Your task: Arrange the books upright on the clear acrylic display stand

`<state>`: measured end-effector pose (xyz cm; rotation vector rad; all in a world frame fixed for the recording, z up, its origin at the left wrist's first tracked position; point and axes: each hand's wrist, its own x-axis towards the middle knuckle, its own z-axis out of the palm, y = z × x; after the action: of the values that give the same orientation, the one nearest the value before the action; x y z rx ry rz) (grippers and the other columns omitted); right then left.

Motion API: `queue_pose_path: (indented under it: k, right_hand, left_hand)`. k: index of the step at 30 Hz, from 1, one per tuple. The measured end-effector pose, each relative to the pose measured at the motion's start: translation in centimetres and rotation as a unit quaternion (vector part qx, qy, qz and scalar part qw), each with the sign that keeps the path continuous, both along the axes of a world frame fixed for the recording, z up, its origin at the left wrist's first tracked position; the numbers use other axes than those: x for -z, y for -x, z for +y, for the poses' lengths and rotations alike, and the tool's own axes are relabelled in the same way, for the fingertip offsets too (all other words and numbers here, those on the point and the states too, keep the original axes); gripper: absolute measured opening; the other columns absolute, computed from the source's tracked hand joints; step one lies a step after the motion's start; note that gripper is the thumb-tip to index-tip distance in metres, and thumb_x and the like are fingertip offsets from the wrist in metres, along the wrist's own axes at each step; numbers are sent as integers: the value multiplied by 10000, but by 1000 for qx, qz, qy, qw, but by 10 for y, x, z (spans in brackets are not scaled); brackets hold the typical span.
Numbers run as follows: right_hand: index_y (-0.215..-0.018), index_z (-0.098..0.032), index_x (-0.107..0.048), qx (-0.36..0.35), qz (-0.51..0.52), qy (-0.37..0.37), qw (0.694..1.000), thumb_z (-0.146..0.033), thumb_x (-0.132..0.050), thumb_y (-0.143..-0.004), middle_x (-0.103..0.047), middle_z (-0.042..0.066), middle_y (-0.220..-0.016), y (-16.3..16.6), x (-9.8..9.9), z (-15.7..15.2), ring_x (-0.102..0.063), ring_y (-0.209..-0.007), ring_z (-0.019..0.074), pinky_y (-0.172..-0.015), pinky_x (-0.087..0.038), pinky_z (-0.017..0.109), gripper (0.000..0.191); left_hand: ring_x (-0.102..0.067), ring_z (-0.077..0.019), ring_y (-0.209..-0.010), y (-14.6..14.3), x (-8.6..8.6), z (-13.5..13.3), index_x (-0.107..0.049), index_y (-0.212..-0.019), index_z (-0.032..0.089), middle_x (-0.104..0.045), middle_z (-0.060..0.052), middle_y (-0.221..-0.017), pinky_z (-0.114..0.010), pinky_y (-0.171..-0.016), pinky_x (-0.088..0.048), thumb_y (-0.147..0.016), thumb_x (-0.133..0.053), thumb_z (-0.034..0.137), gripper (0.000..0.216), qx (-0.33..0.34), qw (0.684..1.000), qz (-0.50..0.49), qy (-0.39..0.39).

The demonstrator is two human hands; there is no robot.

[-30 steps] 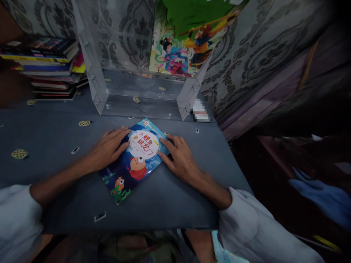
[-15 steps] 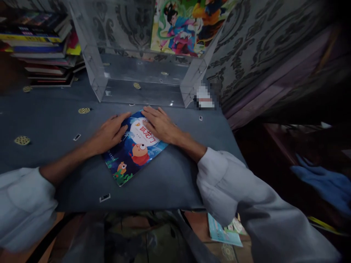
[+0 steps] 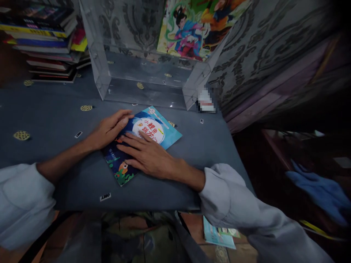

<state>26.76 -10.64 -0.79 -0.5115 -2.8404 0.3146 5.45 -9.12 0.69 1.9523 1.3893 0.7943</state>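
Observation:
A blue picture book [image 3: 168, 134] with a cartoon fish and red Chinese lettering lies face up, turned at an angle, on the dark blue-grey tablecloth [image 3: 82, 171]. My right hand [image 3: 149, 155] rests flat across the middle of its cover, fingers stretched toward the left and slightly spread. That hand hides the larger fish and part of the title. My left hand [image 3: 113, 126] is at the book's upper left edge, fingers extended and touching the cover, thumb lying along it. Neither hand grips the book.
Behind the book stands a clear acrylic rack [image 3: 148, 96] with a colourful picture book [image 3: 189, 33] on its upper part. A stack of books [image 3: 52, 47] is at the back left. A blurred-out item [image 3: 206, 100] sits right of the rack. Below the table edge lies a light-blue booklet [image 3: 218, 235].
My right hand has slid down the cover, from the book's top edge to its middle, uncovering the title and upper right corner. My left hand stays at the left edge. The view has shifted slightly.

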Motion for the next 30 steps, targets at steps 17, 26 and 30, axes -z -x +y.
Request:
queue_pose_path:
  k: [17, 26, 30]
  right_hand:
    - [-1283, -172, -663, 310, 31, -71, 948, -406, -473, -1029, -644, 188, -1220, -86, 6, -13, -593, -1100, 338, -916, -546, 528, 394]
    - [-1291, -190, -665, 293, 45, -47, 954, -263, -442, -1024, -625, 172, -1256, -84, 4, 0, -552, -1138, 335, -954, -545, 528, 355]
    - [-1250, -194, -691, 290, 75, -22, 954, -238, -450, -1013, -645, 164, -1277, -84, 7, 3, -567, -1157, 329, -989, -531, 533, 341]
  left_hand:
    - [-608, -288, -1255, -5, -2, -3, -549, -1373, 219, -647, -93, -1394, -462, -1083, -463, -997, -318, 549, 551, -7, 992, 120, -45]
    - [-702, -260, -964, -8, -13, -17, -680, -1199, 253, -772, -27, -1082, -400, -897, -538, -996, -369, 507, 450, -54, 982, 158, -83]
    - [-695, -272, -971, -9, -14, -21, -703, -1136, 261, -759, -40, -1099, -420, -923, -530, -979, -396, 463, 401, -44, 977, 184, -102]
